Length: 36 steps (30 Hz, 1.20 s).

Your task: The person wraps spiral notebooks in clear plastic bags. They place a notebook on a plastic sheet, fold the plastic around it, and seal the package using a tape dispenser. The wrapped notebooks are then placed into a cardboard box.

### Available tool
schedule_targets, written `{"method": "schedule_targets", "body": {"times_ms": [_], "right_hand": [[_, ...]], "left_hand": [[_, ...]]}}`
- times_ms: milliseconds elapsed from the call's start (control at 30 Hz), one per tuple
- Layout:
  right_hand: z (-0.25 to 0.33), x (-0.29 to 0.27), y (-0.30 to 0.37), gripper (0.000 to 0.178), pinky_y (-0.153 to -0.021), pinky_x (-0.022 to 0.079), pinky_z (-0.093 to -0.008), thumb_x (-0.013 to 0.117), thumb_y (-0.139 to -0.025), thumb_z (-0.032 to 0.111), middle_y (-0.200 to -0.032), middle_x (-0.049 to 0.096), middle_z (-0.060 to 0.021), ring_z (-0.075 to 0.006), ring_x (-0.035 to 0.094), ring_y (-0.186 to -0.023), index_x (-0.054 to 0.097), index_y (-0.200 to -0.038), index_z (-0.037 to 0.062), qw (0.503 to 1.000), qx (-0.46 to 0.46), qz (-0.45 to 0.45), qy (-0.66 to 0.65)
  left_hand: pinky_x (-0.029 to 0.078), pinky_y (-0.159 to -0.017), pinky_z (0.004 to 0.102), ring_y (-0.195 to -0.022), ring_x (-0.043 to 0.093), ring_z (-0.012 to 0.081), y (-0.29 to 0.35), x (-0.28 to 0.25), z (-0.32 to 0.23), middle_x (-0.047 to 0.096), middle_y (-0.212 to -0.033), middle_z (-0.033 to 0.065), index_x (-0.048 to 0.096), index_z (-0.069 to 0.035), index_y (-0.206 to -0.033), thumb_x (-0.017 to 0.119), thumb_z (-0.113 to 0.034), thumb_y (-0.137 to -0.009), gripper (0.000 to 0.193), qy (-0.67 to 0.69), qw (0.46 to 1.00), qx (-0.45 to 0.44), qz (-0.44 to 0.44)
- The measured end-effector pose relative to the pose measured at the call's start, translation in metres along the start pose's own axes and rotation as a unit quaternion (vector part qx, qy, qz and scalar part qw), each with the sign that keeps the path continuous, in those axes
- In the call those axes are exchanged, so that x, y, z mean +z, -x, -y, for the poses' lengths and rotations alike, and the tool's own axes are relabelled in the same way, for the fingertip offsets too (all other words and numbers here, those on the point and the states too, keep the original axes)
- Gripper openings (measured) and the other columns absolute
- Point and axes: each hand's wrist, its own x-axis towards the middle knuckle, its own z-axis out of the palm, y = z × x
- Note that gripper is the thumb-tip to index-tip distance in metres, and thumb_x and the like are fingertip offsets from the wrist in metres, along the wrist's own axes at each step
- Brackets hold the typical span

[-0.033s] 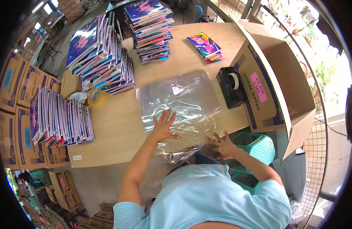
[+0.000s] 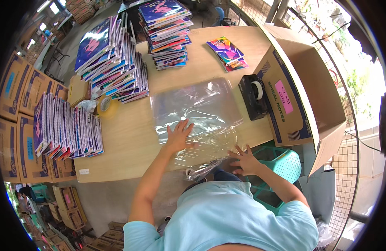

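Note:
A stack of clear plastic sheets or bags [image 2: 197, 100] lies on the wooden table [image 2: 122, 154] in front of me; its near end hangs crumpled over the table's edge. My left hand [image 2: 179, 137] rests on the plastic, fingers spread and nothing gripped. Close to the near right corner of the plastic is my right hand [image 2: 244, 161], also with its fingers apart. It is at the table's edge, and whether it touches the film I cannot tell. To the right of the plastic stands a black tape dispenser [image 2: 252, 100] holding a white roll.
Spiral notebooks stand in a large stack [image 2: 113, 58], a far stack [image 2: 168, 33] and a left row [image 2: 67, 127]. Small colourful booklets [image 2: 227, 53] lie at the back. An open cardboard box [image 2: 285, 96] borders the right side, above a green plastic stool [image 2: 281, 165]. A tape roll [image 2: 105, 105] sits left.

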Motion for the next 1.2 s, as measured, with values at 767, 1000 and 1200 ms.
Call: {"method": "schedule_targets", "body": {"times_ms": [767, 1000, 1200], "right_hand": [[0.015, -0.027, -0.157, 0.065, -0.093, 0.036, -0.0618, 0.067, -0.079, 0.044, -0.125, 0.049, -0.0090, -0.0296, 0.044, -0.118, 0.045, -0.135, 0.0187, 0.957, 0.189, -0.211, -0.065], [0.008, -0.058, -0.211, 0.076, -0.087, 0.052, -0.0452, 0.074, -0.081, 0.034, -0.124, 0.050, -0.0207, -0.0308, 0.053, -0.113, 0.036, -0.137, 0.0017, 0.532, 0.203, -0.280, -0.773], [0.002, -0.069, -0.238, 0.033, -0.069, 0.056, -0.0362, 0.065, -0.089, 0.022, -0.096, 0.062, -0.0109, -0.0214, 0.064, -0.083, 0.052, -0.110, -0.0011, 0.398, 0.153, -0.349, -0.834]], "left_hand": [[0.040, -0.092, 0.0535, -0.101, 0.061, 0.0288, -0.166, -0.093, 0.092, 0.065, -0.099, 0.0102, 0.061, -0.016, -0.102, 0.072, -0.022, -0.070, 0.034, -0.145, 0.985, -0.078, -0.059], [0.051, -0.072, 0.0493, -0.091, 0.063, 0.0354, -0.132, -0.106, 0.045, 0.064, -0.101, 0.0151, 0.058, -0.011, -0.101, 0.056, -0.013, -0.080, 0.021, -0.112, 0.992, -0.027, -0.050], [0.050, -0.078, 0.0489, -0.104, 0.056, 0.0409, -0.055, -0.067, -0.033, 0.056, -0.114, 0.0203, 0.051, -0.008, -0.106, 0.063, -0.016, -0.079, 0.030, -0.153, 0.978, 0.047, -0.133]]}}
